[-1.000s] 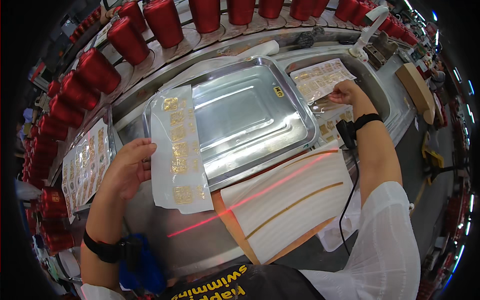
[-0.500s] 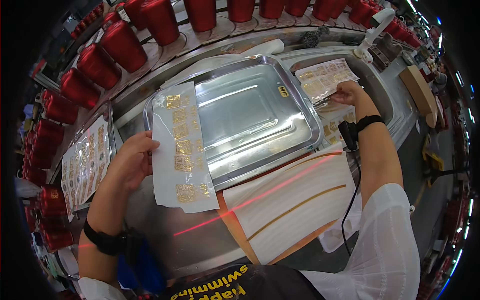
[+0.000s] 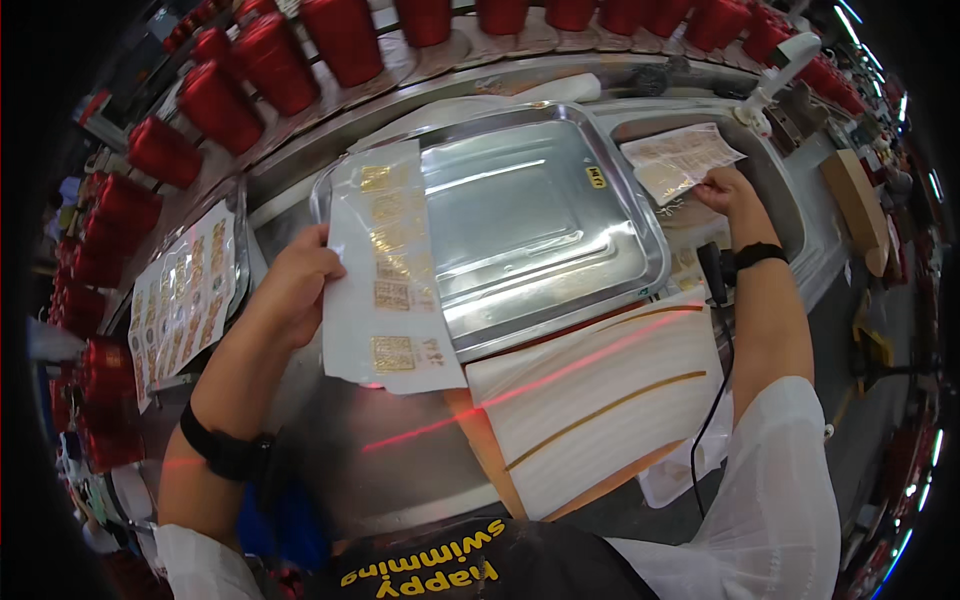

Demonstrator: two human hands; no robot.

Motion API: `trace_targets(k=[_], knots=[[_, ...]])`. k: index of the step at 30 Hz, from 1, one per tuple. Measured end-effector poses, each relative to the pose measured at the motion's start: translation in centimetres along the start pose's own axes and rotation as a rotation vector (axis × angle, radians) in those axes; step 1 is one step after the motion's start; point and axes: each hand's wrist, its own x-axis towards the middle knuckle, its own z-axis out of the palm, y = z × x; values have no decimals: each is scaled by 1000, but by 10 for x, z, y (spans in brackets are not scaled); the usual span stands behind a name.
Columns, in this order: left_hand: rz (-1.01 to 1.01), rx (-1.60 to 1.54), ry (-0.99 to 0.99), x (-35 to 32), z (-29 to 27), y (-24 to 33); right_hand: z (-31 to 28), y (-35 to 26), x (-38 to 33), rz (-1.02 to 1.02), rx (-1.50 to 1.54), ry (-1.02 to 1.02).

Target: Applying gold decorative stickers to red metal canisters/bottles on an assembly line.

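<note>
- Left hand (image 3: 297, 290) grips a clear sheet of gold patches (image 3: 388, 275) by its left edge, held over the steel tray's (image 3: 640, 255) left rim.
- Right hand (image 3: 728, 190) pinches a second patch sheet (image 3: 680, 160) just beyond the tray's right corner.
- White striped paper (image 3: 600, 400) lies below the tray.
- Red thread cones (image 3: 345, 40) line the far side.

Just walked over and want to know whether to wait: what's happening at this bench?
A person is sorting sheets of small gold patches. The left hand holds up a long clear sheet over the left edge of an empty steel tray. The right hand grips another sheet lying past the tray's right rim. More sheets lie at far left, red thread cones line the back, and a white pad sits in front.
</note>
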Motion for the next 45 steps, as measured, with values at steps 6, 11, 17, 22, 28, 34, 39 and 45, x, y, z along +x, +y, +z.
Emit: trace_targets(k=[6, 11, 17, 22, 28, 34, 39, 45], knots=[[-3, -165, 34, -7, -19, -8, 44, 22, -38, 2, 165, -104], [56, -282, -25, -11, -12, -9, 20, 7, -80, -19, 118, -83], [167, -377, -145, -30, -20, -4, 35, 11, -148, -124, -28, -512], [209, -406, -111, -63, -29, 16, 88, 10, -217, -225, -133, -432], [385, -350, -98, -83, -74, 34, 178, 41, -266, -196, -249, -702], [450, -405, -26, -105, -84, 41, 277, 100, -286, -27, -403, -853], [451, -443, -97, -90, -86, 30, 319, 139, -285, 80, -512, -966], [370, -440, -118, -65, -54, 27, 318, 143, -293, -35, -900, -830]])
